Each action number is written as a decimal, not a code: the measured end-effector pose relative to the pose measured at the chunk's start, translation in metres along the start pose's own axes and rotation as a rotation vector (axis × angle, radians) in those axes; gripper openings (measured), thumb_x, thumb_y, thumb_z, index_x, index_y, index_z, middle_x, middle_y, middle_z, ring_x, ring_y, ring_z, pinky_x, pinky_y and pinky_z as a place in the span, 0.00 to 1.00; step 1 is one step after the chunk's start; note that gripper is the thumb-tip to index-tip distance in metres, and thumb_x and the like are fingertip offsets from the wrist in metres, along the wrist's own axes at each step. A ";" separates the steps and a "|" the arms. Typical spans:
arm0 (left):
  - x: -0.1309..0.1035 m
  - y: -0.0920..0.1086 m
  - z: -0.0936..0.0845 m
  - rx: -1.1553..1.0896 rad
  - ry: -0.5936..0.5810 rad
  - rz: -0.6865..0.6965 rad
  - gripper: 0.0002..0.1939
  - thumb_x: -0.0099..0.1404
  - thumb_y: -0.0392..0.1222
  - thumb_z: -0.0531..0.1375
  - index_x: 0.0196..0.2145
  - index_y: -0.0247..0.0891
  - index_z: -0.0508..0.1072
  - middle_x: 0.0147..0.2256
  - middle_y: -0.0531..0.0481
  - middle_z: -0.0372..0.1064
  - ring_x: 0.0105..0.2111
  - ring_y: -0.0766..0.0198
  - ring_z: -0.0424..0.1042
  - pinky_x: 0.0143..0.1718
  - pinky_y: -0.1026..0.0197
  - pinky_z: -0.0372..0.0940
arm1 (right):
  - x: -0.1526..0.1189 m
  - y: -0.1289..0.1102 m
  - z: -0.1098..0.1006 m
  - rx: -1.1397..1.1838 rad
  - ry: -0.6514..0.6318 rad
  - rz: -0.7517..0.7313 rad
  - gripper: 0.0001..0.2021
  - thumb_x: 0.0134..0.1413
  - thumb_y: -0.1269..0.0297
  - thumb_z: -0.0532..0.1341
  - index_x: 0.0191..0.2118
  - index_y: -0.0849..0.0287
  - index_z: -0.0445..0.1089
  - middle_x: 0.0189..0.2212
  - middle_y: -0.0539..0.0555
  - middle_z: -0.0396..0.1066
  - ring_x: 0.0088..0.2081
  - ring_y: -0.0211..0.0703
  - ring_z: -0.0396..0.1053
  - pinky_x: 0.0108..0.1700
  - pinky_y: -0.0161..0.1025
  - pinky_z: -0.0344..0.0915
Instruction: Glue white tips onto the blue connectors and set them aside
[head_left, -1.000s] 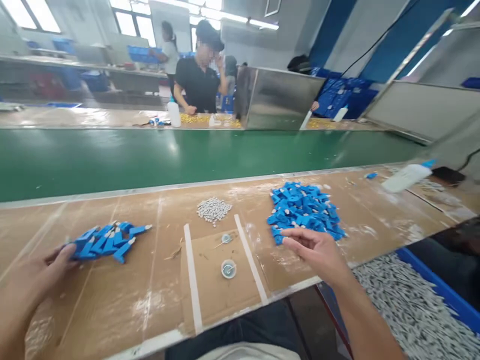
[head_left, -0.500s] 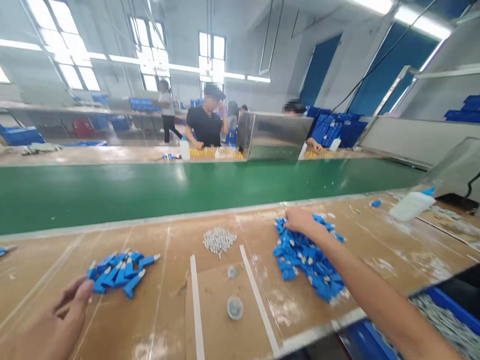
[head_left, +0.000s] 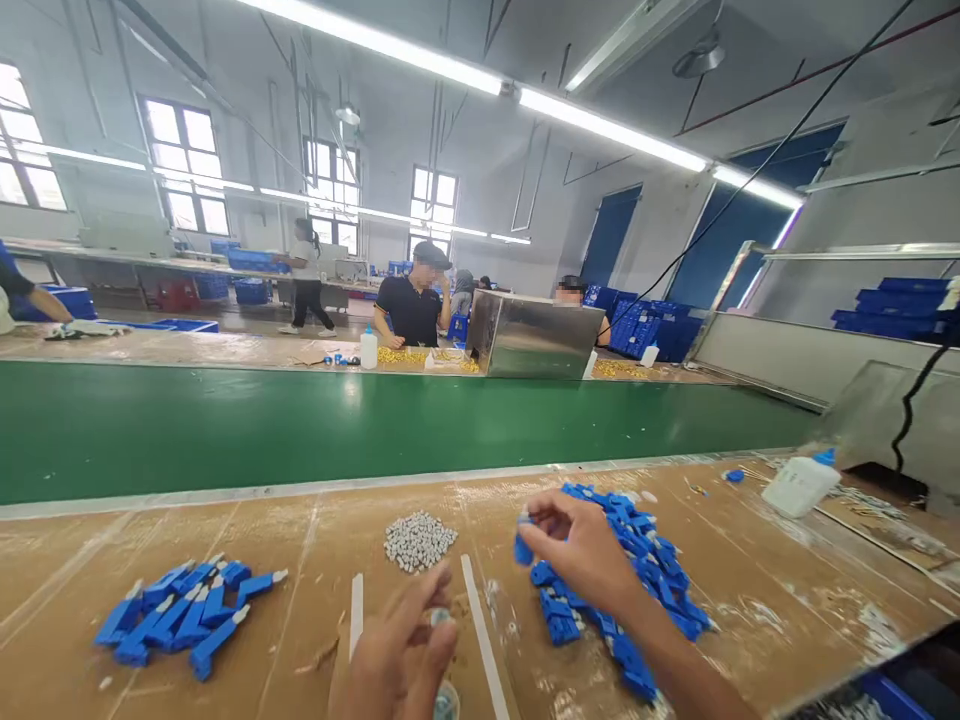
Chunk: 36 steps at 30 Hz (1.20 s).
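My right hand [head_left: 581, 550] pinches a small blue plastic piece [head_left: 523, 543] just left of a large heap of similar blue pieces [head_left: 652, 555]. My left hand [head_left: 401, 650] hovers over the middle of the bench, thumb and fingers apart, with nothing visible between them. Beneath it a small round cup [head_left: 447, 703] is partly hidden. A pile of small grey pellets [head_left: 420, 542] lies just beyond the left hand. Off to the left, several blue pieces with whitish tips [head_left: 176, 612] form a smaller group.
White tape strips [head_left: 480, 635] mark the brown bench top [head_left: 300, 620]. A white bottle with a blue cap [head_left: 799, 486] stands at the right. Beyond runs a green belt [head_left: 300, 430], with a metal box [head_left: 547, 338] and co-workers [head_left: 412, 310] across it.
My right hand has come away from the heap toward me and left with a blue piece. My left hand has moved right, from the smaller group to the middle. The view has tilted up.
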<state>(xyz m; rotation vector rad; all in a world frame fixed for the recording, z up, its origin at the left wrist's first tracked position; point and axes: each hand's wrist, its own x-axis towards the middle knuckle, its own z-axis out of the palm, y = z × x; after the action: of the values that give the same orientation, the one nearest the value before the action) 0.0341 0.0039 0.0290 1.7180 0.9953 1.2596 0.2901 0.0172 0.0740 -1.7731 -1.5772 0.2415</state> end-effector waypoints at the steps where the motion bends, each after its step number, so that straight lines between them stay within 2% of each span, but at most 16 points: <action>1: -0.002 0.004 0.008 -0.019 -0.069 0.007 0.22 0.68 0.54 0.58 0.58 0.51 0.73 0.55 0.46 0.74 0.51 0.53 0.75 0.47 0.56 0.74 | -0.018 -0.014 0.008 0.174 -0.049 -0.017 0.05 0.54 0.63 0.63 0.36 0.58 0.74 0.28 0.51 0.77 0.29 0.42 0.75 0.34 0.36 0.71; 4: -0.017 0.012 0.017 -0.077 -0.242 -0.005 0.22 0.71 0.48 0.56 0.61 0.49 0.69 0.57 0.43 0.72 0.53 0.53 0.74 0.49 0.55 0.74 | -0.068 -0.046 0.027 0.514 -0.125 -0.023 0.06 0.53 0.62 0.66 0.35 0.58 0.73 0.27 0.52 0.76 0.28 0.41 0.73 0.32 0.36 0.71; 7: -0.039 0.010 0.012 -0.149 -0.278 -0.068 0.20 0.72 0.45 0.56 0.60 0.46 0.71 0.55 0.41 0.72 0.48 0.54 0.75 0.45 0.56 0.75 | -0.099 -0.055 0.037 0.637 -0.164 0.037 0.07 0.55 0.60 0.67 0.35 0.58 0.74 0.29 0.52 0.76 0.28 0.40 0.73 0.33 0.35 0.72; 9: -0.051 0.002 0.002 -0.214 -0.228 -0.179 0.19 0.70 0.45 0.58 0.57 0.44 0.73 0.51 0.41 0.74 0.44 0.56 0.76 0.41 0.59 0.75 | -0.107 -0.047 0.040 0.697 -0.237 0.106 0.12 0.53 0.58 0.70 0.40 0.57 0.74 0.33 0.54 0.78 0.31 0.42 0.75 0.35 0.37 0.73; 12: -0.057 -0.018 -0.018 -0.449 -0.047 -0.399 0.16 0.66 0.47 0.64 0.49 0.39 0.77 0.41 0.44 0.77 0.37 0.60 0.77 0.33 0.65 0.73 | -0.106 -0.019 0.044 0.719 -0.283 0.227 0.23 0.52 0.52 0.70 0.50 0.58 0.73 0.37 0.57 0.78 0.32 0.44 0.75 0.33 0.39 0.73; 15: -0.052 -0.043 -0.036 -0.756 0.131 -0.597 0.16 0.59 0.47 0.70 0.41 0.35 0.77 0.36 0.46 0.76 0.35 0.63 0.77 0.30 0.69 0.71 | -0.102 0.008 0.057 0.582 -0.223 0.293 0.21 0.52 0.49 0.69 0.44 0.60 0.76 0.35 0.57 0.78 0.33 0.45 0.74 0.36 0.40 0.72; 17: -0.048 -0.057 -0.041 -0.873 0.165 -0.679 0.16 0.56 0.45 0.72 0.39 0.33 0.77 0.35 0.47 0.75 0.34 0.63 0.77 0.32 0.69 0.73 | -0.104 0.017 0.069 0.533 -0.264 0.313 0.19 0.50 0.49 0.70 0.41 0.60 0.77 0.33 0.56 0.78 0.34 0.46 0.74 0.38 0.41 0.71; 22: -0.044 -0.069 -0.038 -0.949 0.142 -0.700 0.16 0.56 0.43 0.72 0.39 0.31 0.77 0.34 0.47 0.75 0.34 0.64 0.77 0.35 0.67 0.73 | -0.116 0.012 0.092 0.573 -0.394 0.363 0.19 0.49 0.48 0.70 0.37 0.60 0.76 0.28 0.53 0.76 0.29 0.43 0.71 0.31 0.37 0.66; 26: -0.045 -0.069 -0.036 -0.977 0.152 -0.721 0.15 0.56 0.42 0.72 0.38 0.32 0.77 0.34 0.46 0.76 0.33 0.64 0.77 0.34 0.67 0.73 | -0.120 0.006 0.092 0.543 -0.404 0.363 0.18 0.52 0.47 0.68 0.32 0.60 0.74 0.25 0.51 0.72 0.26 0.39 0.66 0.28 0.35 0.61; 32: -0.045 -0.070 -0.036 -0.977 0.136 -0.718 0.12 0.59 0.42 0.70 0.37 0.32 0.77 0.35 0.45 0.77 0.34 0.65 0.77 0.35 0.67 0.71 | -0.121 0.006 0.092 0.414 -0.385 0.274 0.18 0.56 0.47 0.66 0.31 0.59 0.75 0.27 0.52 0.72 0.28 0.41 0.65 0.31 0.37 0.60; 36: -0.046 -0.069 -0.037 -0.978 0.132 -0.720 0.12 0.59 0.42 0.70 0.38 0.32 0.77 0.35 0.45 0.76 0.35 0.64 0.77 0.35 0.67 0.71 | -0.124 0.007 0.092 0.297 -0.364 0.252 0.18 0.57 0.46 0.65 0.32 0.58 0.75 0.25 0.52 0.71 0.26 0.41 0.63 0.29 0.37 0.59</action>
<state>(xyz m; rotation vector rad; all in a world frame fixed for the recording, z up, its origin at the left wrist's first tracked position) -0.0207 -0.0051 -0.0421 0.4619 0.7485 1.0772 0.2134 -0.0599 -0.0356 -1.7527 -1.4594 0.9157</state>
